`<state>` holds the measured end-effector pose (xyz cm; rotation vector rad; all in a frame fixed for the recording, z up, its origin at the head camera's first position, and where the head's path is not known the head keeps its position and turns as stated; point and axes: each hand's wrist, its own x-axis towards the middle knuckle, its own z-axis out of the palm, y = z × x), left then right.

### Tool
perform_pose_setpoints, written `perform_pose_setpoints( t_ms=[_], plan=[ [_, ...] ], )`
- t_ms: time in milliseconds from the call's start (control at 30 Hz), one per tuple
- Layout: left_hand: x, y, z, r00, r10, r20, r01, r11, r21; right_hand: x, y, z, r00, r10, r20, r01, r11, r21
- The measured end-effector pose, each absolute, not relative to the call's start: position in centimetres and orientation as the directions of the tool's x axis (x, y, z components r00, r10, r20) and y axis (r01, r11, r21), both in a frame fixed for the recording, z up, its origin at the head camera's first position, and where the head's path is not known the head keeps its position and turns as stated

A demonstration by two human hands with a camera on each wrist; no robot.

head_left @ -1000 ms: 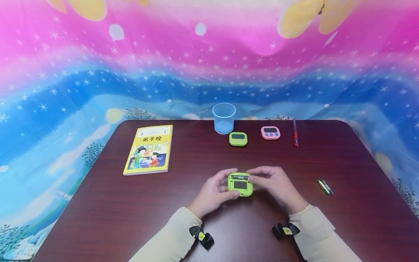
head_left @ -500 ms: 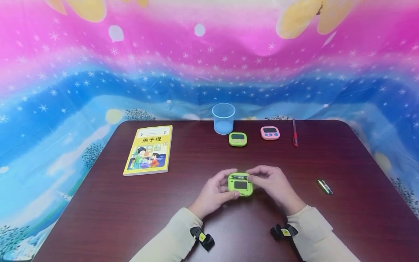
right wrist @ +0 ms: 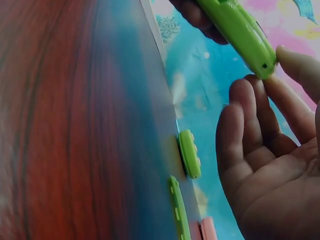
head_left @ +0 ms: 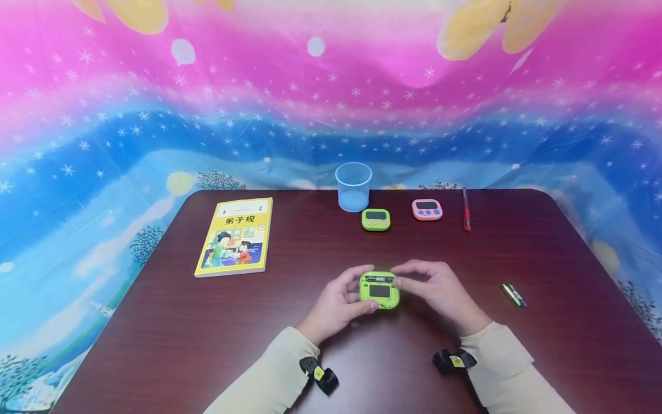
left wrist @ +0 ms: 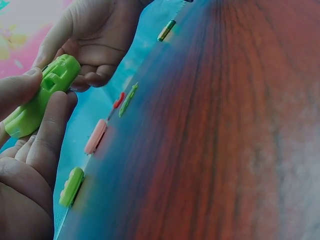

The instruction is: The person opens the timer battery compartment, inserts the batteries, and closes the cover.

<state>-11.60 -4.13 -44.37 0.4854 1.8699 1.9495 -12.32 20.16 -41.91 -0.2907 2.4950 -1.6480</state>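
Observation:
A green digital timer (head_left: 387, 303) is held above the table with its back facing up and its battery compartment uncovered. A dark battery (head_left: 380, 279) lies in the slot along its top edge. My left hand (head_left: 336, 302) grips the timer's left side, thumb on the lower edge. At the upper right corner, my right hand (head_left: 442, 293) pinches the timer, its thumb tip by the battery's end. In the right wrist view, thumb and index finger touch the end of the timer (right wrist: 242, 40), the other fingers loosely bent.
A thin green piece, perhaps the cover (left wrist: 128, 100), lies on the table. Batteries (head_left: 514, 295) lie at right. Farther back are a green timer (head_left: 376, 220), a pink timer (head_left: 427, 210), a red pen (head_left: 466, 213) and a blue cup (head_left: 354, 190). A yellow book (head_left: 235, 237) lies left.
The battery's printed label shows differently in the slot, as if the battery has turned a little. My right wrist has shifted slightly; my left hand stays put.

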Motion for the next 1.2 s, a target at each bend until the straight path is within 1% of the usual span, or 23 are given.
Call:
perform_pose_setpoints(
  t_ms=[200, 433, 633, 833, 1200],
  plan=[
    [-11.7, -4.1, -44.3, -0.867, 0.499, -0.013, -0.040, -0.044, 0.998, -12.6, 21.1, -41.8, -0.972, -0.228, 0.055, -0.158, 0.462, -0.873],
    [-11.7, -4.1, -44.3, -0.870, 0.493, -0.020, -0.050, -0.047, 0.998, -13.0, 22.5, -42.1, -0.978, -0.195, 0.070, -0.166, 0.535, -0.829],
    [-11.7, -4.2, -44.2, -0.873, 0.486, -0.030, -0.055, -0.037, 0.998, -13.6, 24.2, -42.9, -0.981, -0.184, 0.059, -0.160, 0.609, -0.777],
    [-11.6, -4.3, -44.1, -0.874, 0.485, -0.029, -0.057, -0.043, 0.997, -14.0, 25.7, -43.6, -0.981, -0.192, 0.013, -0.144, 0.687, -0.712],
    [-11.7, -4.3, -44.2, -0.873, 0.486, -0.034, -0.064, -0.046, 0.997, -14.3, 26.1, -44.0, -0.981, -0.192, -0.027, -0.133, 0.768, -0.626]
  ],
)
